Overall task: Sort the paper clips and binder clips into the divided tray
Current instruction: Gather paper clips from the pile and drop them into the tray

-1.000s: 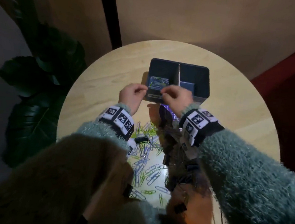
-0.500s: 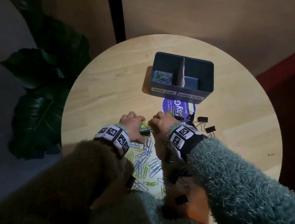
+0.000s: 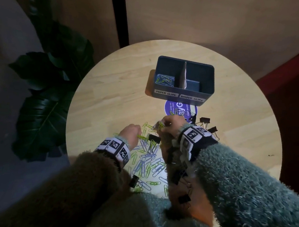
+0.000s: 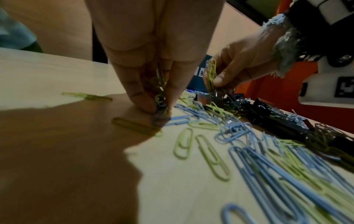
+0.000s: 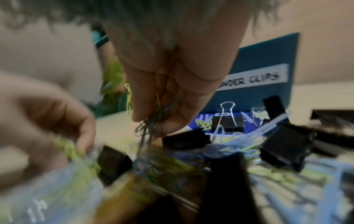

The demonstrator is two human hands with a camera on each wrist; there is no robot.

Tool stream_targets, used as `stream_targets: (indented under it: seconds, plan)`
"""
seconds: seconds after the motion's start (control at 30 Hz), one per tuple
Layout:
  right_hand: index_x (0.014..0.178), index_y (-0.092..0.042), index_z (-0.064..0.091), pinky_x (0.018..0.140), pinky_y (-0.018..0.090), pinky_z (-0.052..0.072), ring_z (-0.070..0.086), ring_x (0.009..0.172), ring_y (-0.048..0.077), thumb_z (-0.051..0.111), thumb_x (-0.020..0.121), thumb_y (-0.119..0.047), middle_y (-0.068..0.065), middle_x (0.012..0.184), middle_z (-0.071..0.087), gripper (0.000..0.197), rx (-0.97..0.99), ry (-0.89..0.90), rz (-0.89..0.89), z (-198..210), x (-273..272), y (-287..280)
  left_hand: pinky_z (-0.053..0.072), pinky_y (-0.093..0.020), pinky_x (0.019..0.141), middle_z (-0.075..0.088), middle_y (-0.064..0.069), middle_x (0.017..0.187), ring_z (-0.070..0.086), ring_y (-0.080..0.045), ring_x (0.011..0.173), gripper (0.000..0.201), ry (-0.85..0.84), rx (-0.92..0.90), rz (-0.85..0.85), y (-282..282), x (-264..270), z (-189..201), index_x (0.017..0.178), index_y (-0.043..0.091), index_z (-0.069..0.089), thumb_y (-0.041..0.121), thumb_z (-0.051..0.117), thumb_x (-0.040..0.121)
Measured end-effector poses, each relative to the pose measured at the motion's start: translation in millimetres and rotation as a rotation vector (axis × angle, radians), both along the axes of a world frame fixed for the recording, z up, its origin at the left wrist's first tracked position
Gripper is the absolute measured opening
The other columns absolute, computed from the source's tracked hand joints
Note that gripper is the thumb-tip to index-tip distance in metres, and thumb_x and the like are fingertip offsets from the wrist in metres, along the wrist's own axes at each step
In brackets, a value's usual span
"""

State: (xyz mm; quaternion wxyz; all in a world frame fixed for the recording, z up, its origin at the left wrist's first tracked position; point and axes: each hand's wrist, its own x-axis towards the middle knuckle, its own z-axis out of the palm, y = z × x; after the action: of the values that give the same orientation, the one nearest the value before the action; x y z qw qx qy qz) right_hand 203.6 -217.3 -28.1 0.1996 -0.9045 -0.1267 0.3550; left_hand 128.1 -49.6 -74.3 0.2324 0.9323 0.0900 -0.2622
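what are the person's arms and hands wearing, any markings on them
Both arms are in fuzzy, shaggy sleeves of grey-green knit. Each wrist has a band of white square tiles printed with black pixel-code markers on dark backing: one on the left wrist band, one on the right wrist band. The left hand and right hand are bare, without gloves.

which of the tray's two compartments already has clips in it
The compartment labelled PAPER CLIPS, on the left of the dark blue divided tray, holds green and blue paper clips; the one labelled BINDER CLIPS shows none.
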Motion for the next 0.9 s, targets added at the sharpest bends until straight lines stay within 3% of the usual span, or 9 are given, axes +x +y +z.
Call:
stream_targets:
  seconds: [0.07, 0.17, 0.27, 0.37, 0.47, 0.6, 0.77, 0.83, 0.9]
  plan:
    - [0.114, -0.017, 0.063, 0.095, 0.035, 0.046, 0.061, 0.103, 0.020, 0.068, 0.084, -0.018, 0.004, 0.112, 0.066, 0.030, 0.136, 0.101, -0.156, -0.5, 1.2, -6.1, 0.041, -0.027, 0.082, 0.060, -0.011, 0.114, 0.056, -0.028, 0.105, 0.028, -0.011, -0.015, 0.049, 2.5, 1.9, 3.0, 0.106, 0.009, 0.061, -0.005, 0.045, 0.088]
    - [0.097, -0.012, 0.064, 0.072, 0.029, 0.053, 0.063, 0.072, 0.014, 0.066, 0.084, -0.010, 0.003, 0.085, 0.066, 0.014, 0.366, 0.314, -0.348, 3.7, 1.5, -13.5, 0.045, -0.027, 0.085, 0.064, -0.009, 0.114, 0.060, -0.026, 0.103, 0.026, -0.003, -0.074, 0.135, 8.0, 3.5, 3.3, 0.089, 0.016, 0.062, -0.005, 0.047, 0.087]
    - [0.076, -0.008, 0.059, 0.053, 0.022, 0.054, 0.060, 0.048, 0.011, 0.064, 0.084, 0.000, 0.005, 0.062, 0.067, 0.013, 0.535, 0.412, -0.446, 6.3, 5.1, -21.3, 0.045, -0.024, 0.068, 0.063, -0.005, 0.100, 0.060, -0.022, 0.080, 0.033, -0.039, -0.161, 0.248, 11.4, 4.4, 4.2, 0.070, 0.025, 0.054, -0.005, 0.054, 0.084]
    - [0.079, -0.003, 0.058, 0.044, 0.016, 0.051, 0.062, 0.043, 0.009, 0.059, 0.086, 0.005, 0.005, 0.057, 0.068, 0.010, 0.673, 0.493, -0.543, 11.4, 11.1, -24.8, 0.048, -0.030, 0.051, 0.059, -0.005, 0.081, 0.053, -0.017, 0.052, 0.029, -0.072, -0.347, 0.376, 10.8, 11.4, 15.8, 0.071, 0.019, 0.056, -0.008, 0.057, 0.084]
    - [0.081, 0.000, 0.062, 0.046, 0.016, 0.052, 0.064, 0.051, 0.014, 0.060, 0.083, 0.006, 0.011, 0.067, 0.069, 0.007, 0.811, 0.504, -0.604, 20.1, 24.0, -24.1, 0.056, -0.044, 0.063, 0.060, -0.006, 0.073, 0.054, -0.018, 0.050, 0.028, -0.115, -0.487, 0.426, 10.5, 28.1, 34.9, 0.073, 0.016, 0.058, -0.009, 0.057, 0.084]
    - [0.079, -0.006, 0.065, 0.055, 0.017, 0.056, 0.066, 0.060, 0.015, 0.062, 0.081, 0.005, 0.007, 0.068, 0.071, 0.012, 0.906, 0.338, -0.672, 39.2, 53.9, -15.1, 0.053, -0.022, 0.051, 0.062, -0.003, 0.085, 0.057, -0.012, 0.058, 0.016, -0.250, -0.530, 0.416, 5.2, 67.4, 73.8, 0.082, 0.014, 0.060, -0.002, 0.060, 0.086]
    - [0.077, -0.012, 0.062, 0.078, 0.033, 0.057, 0.066, 0.078, 0.023, 0.064, 0.084, -0.001, 0.005, 0.077, 0.066, 0.013, 0.791, -0.018, -0.733, 66.3, 100.1, 2.5, 0.050, -0.022, 0.070, 0.063, -0.005, 0.101, 0.059, -0.015, 0.078, 0.015, -0.509, -0.484, 0.404, -15.7, 128.0, 117.7, 0.100, 0.007, 0.064, 0.003, 0.061, 0.086]
    - [0.087, -0.010, 0.066, 0.079, 0.033, 0.057, 0.064, 0.080, 0.022, 0.065, 0.084, -0.004, 0.002, 0.079, 0.065, 0.007, 0.695, -0.143, -0.689, 70.0, 111.0, 11.1, 0.044, -0.022, 0.083, 0.065, -0.006, 0.114, 0.061, -0.018, 0.098, 0.024, -0.549, -0.390, 0.342, -24.4, 144.4, 123.5, 0.110, 0.008, 0.064, 0.006, 0.062, 0.087]
    - [0.114, -0.006, 0.064, 0.082, 0.031, 0.055, 0.064, 0.088, 0.020, 0.067, 0.083, -0.008, 0.002, 0.095, 0.066, 0.031, 0.537, -0.168, -0.568, 68.5, 116.8, 15.5, 0.040, -0.021, 0.091, 0.063, -0.005, 0.125, 0.058, -0.020, 0.113, 0.035, -0.490, -0.311, 0.226, -30.6, 151.2, 121.1, 0.123, 0.011, 0.060, 0.008, 0.061, 0.088]
